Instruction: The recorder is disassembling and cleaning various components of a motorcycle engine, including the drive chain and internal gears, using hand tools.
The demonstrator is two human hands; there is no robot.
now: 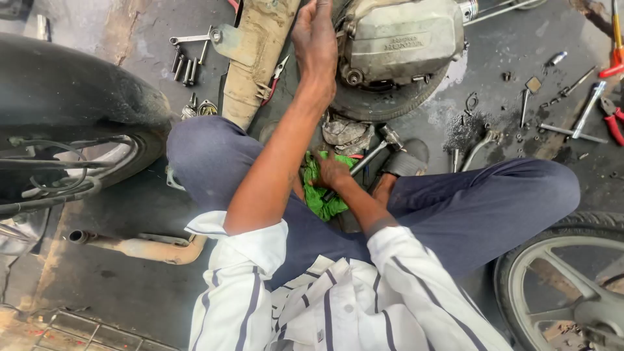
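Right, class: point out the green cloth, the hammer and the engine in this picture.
green cloth [320, 198]: head view, on its bunched lower fold.
hammer [390, 137]: head view, on its metal head.
engine [403, 40]: head view, on its grey side cover.

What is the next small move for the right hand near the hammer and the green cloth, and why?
Probably closing the right hand around the hammer handle and lifting it. That hand rests on the green cloth just where the handle ends, while the left hand is already stretched forward to the engine block, as if steadying it.
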